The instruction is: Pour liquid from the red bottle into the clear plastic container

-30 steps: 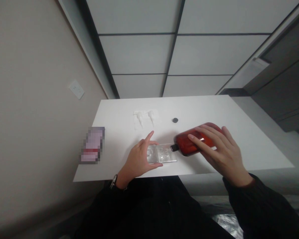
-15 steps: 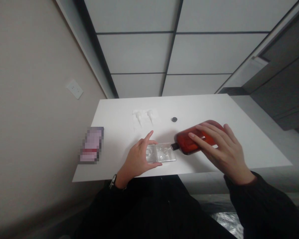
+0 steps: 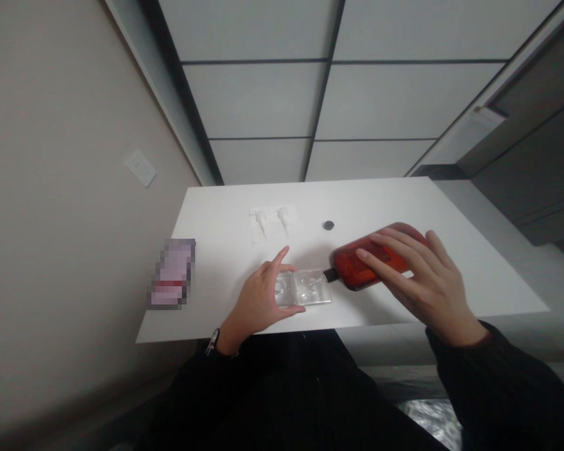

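Left hand [image 3: 263,299] still pinches our clear tray [image 3: 304,287] at the near surface [image 3: 225,238] edge, unmoved. Right hand [image 3: 420,282] stays wrapped on the red bottle [image 3: 364,266]; we've tipped its base slightly higher, neck at the tray's right end.

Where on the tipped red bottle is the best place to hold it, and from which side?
Probably the wide body of the red bottle, from above and the right, as the right hand does. It lies nearly flat, its narrow dark neck at the clear tray, which the left hand holds.
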Tool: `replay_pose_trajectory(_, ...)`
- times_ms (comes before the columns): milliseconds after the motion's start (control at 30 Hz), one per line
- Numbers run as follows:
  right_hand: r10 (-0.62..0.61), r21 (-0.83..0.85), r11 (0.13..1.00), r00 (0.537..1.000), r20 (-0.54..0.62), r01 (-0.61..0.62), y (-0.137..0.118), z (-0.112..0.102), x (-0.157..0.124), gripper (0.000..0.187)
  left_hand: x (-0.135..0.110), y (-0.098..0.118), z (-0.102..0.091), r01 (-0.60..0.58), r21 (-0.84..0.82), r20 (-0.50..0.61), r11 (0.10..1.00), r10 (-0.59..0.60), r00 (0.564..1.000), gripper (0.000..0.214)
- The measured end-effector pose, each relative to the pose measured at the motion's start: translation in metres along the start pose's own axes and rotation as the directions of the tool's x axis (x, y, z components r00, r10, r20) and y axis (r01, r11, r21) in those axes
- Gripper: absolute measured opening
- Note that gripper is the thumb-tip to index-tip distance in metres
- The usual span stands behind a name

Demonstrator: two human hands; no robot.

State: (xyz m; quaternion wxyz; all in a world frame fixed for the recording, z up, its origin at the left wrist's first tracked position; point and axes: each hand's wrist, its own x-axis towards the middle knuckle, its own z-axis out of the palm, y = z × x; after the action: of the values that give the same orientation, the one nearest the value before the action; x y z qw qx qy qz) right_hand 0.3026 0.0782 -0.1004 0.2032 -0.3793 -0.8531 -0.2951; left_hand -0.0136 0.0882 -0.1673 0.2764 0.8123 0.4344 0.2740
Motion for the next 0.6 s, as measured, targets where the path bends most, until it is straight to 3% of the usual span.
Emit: replay_pose_trajectory(600,-0.024,-0.006,1.000,0.998,0.062,0.024,0.0083,-0.0004,-0.0048,0.079,-0.0005,-0.0023,0.0015,0.002,-0.006,0.005,1.000,-0.002,1.000,0.132)
